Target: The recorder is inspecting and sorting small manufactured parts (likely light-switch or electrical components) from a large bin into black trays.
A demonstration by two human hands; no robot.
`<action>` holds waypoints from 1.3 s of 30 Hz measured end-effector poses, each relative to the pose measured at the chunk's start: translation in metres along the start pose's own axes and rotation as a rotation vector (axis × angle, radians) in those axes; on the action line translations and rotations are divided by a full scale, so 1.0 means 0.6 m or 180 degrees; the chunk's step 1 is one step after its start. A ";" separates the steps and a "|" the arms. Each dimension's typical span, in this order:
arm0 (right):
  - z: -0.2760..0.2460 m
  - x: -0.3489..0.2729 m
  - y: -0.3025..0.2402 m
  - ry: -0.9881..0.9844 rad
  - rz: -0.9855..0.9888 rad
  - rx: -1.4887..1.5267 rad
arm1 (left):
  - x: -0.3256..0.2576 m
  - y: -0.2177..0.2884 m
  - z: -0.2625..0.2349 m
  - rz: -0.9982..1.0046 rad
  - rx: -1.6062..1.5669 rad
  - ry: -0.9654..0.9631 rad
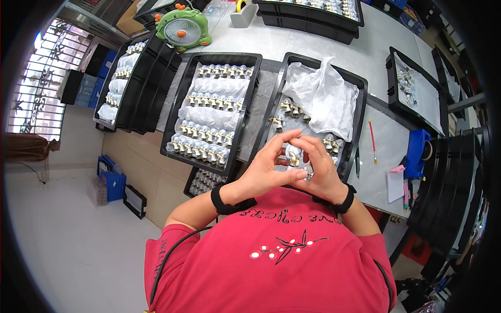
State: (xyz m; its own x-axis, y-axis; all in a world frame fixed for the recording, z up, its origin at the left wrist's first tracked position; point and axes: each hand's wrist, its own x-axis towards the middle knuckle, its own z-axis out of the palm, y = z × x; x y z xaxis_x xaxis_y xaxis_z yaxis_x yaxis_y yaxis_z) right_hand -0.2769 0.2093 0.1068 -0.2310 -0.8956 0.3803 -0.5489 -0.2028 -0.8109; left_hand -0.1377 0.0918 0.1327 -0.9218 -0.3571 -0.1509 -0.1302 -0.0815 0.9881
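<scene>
Pale grey worktop (313, 49), crowded with shallow black trays. Left hand (265, 169) and right hand (319, 172) together above the near edge of the open tray (360, 83), both closed narrowly round one small figurine (293, 156), pinched between fingertips. Best handled lightly: grip on the solid base, thumb as a steady rest, piece close over the tray in case of a slip (small and smooth, probably slippery). Figurine glossy, rounded, pale blue-white with a gold-toned part; finer detail too small to tell. More loose figurines (289, 109) in the same tray beside a crumpled, translucent white plastic sheet (321, 96). Neat rows of figurines (209, 138) in the next tray (177, 107) on thin wrinkled film. Green fan (183, 28), moulded plastic, cartoon-shaped, at the far side. Red-handled brush (372, 141) flat on the worktop, well apart from the hands. Black bands at both wrists; red knit shirt below.
</scene>
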 end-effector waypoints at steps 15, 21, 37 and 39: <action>0.004 0.000 -0.005 0.0501 -0.0267 0.0469 | 0.007 -0.025 -0.013 -0.0716 -0.2250 -0.0459; 0.006 0.012 -0.009 0.0433 -0.0410 -0.0008 | 0.007 -0.031 -0.026 -0.0680 -0.2575 -0.0717; 0.056 0.020 0.017 0.0092 0.0016 -0.0017 | 0.008 -0.093 -0.087 -0.0956 -0.1991 -0.0403; 0.063 0.013 0.025 0.0114 0.0261 -0.0024 | 0.009 -0.113 -0.135 -0.0811 -0.1452 -0.0051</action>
State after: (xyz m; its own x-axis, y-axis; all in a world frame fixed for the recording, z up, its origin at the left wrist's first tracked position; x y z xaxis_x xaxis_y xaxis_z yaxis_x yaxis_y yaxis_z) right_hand -0.2566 0.1841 0.0808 -0.3037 -0.8943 0.3286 -0.5330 -0.1264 -0.8366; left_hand -0.1042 0.0201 0.0628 -0.8875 -0.2591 -0.3810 -0.1820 -0.5624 0.8066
